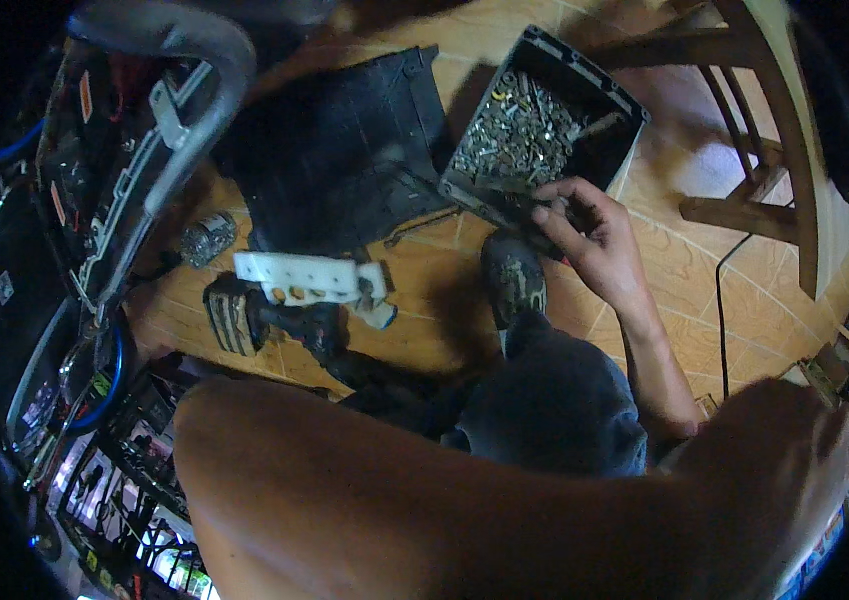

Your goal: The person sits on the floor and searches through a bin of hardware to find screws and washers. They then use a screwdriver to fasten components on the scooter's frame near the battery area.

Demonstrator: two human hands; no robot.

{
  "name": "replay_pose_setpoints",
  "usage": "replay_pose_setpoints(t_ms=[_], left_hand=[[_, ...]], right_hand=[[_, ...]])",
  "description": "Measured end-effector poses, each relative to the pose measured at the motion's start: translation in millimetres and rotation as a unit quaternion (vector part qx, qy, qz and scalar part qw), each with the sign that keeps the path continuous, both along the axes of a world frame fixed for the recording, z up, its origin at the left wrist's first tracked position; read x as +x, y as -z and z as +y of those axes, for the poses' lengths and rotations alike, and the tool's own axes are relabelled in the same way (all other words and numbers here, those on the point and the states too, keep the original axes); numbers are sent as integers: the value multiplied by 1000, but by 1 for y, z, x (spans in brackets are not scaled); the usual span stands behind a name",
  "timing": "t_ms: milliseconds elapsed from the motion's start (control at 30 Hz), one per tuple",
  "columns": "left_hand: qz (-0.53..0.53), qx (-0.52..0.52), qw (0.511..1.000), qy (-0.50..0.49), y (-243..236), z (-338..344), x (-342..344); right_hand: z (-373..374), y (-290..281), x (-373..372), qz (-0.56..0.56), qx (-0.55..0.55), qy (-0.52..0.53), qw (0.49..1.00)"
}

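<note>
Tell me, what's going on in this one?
The person's bare right hand is at the near edge of an open, black, rectangular box containing small, silvery metal hardware; whether its grip holds a piece is unclear. The left hand is out of view. A broad, black, sheet-like panel lies left of the box on the tan tiled floor, with a white, perforated strip nearer the person.

Right hand (pixel 600 240) at 2 o'clock from centre, fingers (pixel 590 192) curled toward the thumb (pixel 563 232), tips directed to 10 o'clock, grip unclear, right forearm (pixel 657 360) bare, trailing to 5 o'clock, broad bare limb (pixel 425 480) spanning 8 to 4 o'clock, side unconfirmed.
</note>
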State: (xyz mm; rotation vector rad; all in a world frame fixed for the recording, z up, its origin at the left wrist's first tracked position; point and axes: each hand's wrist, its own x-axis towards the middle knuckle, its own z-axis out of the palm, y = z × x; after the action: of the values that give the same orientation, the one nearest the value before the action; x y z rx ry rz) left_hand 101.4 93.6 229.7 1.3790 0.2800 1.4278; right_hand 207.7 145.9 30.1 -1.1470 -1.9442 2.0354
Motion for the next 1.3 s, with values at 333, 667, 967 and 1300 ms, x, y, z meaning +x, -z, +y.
replay_pose_setpoints(t_ms=[333,667,967,1300], left_hand=[[481,-144,864,-24,-6,-10,-30],[381,-546,724,-183,111,-110,-141],[294,-586,732,-184,154,-154,-139],[275,-618,722,-144,165,-161,-136]], right_hand=[[-16,3,-19,21,198,-120,973],[59,55,-78,-307,341,-242,855],[30,59,-62,-353,288,-433,777],[52,67,-70,-379,346,-345,786]])
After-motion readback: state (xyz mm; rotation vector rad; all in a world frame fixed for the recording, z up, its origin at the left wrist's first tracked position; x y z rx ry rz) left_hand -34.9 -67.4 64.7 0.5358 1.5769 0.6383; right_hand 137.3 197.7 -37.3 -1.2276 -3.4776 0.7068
